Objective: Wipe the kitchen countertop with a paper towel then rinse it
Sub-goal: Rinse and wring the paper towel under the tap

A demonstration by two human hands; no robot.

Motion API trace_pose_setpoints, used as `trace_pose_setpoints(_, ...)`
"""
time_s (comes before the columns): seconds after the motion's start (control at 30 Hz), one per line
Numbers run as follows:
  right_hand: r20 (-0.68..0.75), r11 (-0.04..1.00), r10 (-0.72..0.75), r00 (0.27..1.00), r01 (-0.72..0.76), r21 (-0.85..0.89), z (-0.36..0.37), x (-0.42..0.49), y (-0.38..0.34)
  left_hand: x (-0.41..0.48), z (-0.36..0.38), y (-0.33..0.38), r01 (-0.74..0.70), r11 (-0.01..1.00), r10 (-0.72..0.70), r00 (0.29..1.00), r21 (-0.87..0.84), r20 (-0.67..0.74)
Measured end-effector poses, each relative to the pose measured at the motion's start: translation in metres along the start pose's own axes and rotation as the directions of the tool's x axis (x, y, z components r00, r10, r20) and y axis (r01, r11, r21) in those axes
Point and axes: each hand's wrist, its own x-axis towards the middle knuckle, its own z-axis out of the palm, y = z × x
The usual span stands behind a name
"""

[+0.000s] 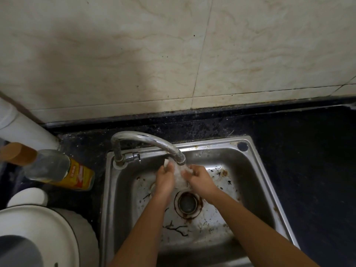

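Observation:
A wet white paper towel (180,176) is bunched between both hands, right under the spout of the chrome faucet (152,140). My left hand (165,179) grips its left side, and my right hand (199,178) pinches its right side. Both hands hover over the stainless steel sink (256,170), above its rusty drain (187,203). Most of the towel is hidden by the fingers. The dark speckled countertop (308,151) surrounds the sink.
A clear bottle (57,168) with a yellow label and wooden cap stands left of the sink, next to a white pipe (21,124). A white lidded appliance (44,236) fills the lower left. Tiled wall (173,54) rises behind the counter.

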Motion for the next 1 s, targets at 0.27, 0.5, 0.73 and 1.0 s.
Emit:
trace_pose_setpoints(0.27, -0.149, 0.91, -0.109, 0.983, 0.039, -0.413, 0.01, -0.003, -0.005, 0.0, 0.015, 0.002, -0.007, 0.997, 0.009, 1.0, 0.077, -0.017)
trace_pose_setpoints(0.5, -0.191, 0.975, -0.028, 0.981, -0.015, -0.222, 0.012, -0.002, -0.011, -0.001, 0.013, 0.011, 0.04, 0.998, -0.039, 0.999, 0.051, -0.021)
trace_pose_setpoints(0.73, -0.095, 0.978, -0.12, 0.988, 0.102, -0.183, 0.002, -0.006, -0.012, -0.002, -0.003, -0.001, 0.017, 0.999, -0.012, 0.995, -0.047, 0.098)
trace_pose_setpoints(1.0, -0.085, 0.981, -0.193, 0.978, 0.19, -0.043, 0.004, -0.008, -0.012, -0.005, -0.013, 0.0, 0.029, 0.991, -0.01, 0.99, -0.134, 0.14)
